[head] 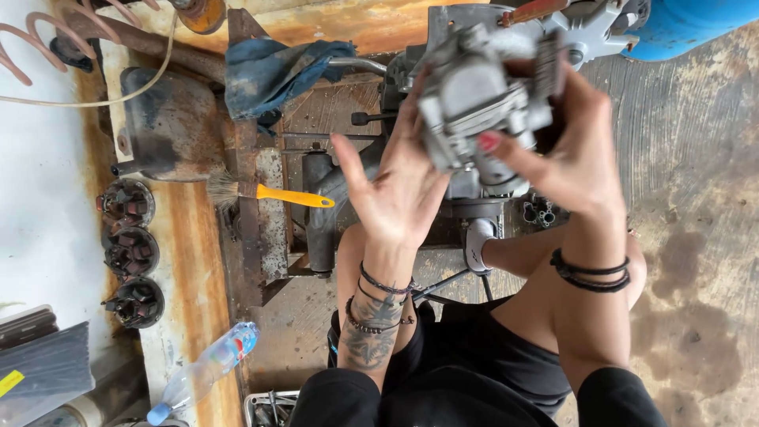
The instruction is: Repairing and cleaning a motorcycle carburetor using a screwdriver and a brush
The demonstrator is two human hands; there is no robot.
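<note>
I hold a grey metal engine part (474, 99), like a carburettor, up in front of me with both hands. My left hand (395, 186) supports it from the left and below, palm toward me, fingers spread against its side. Gripping its right side is my right hand (569, 150), thumb pressed on the front. The part is blurred by motion. Behind it stands a larger grey engine assembly (490, 24) on the concrete floor.
A brush with a yellow handle (273, 192) lies on a rusty metal frame (253, 221). A blue rag (277, 71), a dark metal tank (170, 119), three round black parts (130, 253) and a plastic bottle (205, 372) lie at the left. A blue drum (688, 24) stands top right.
</note>
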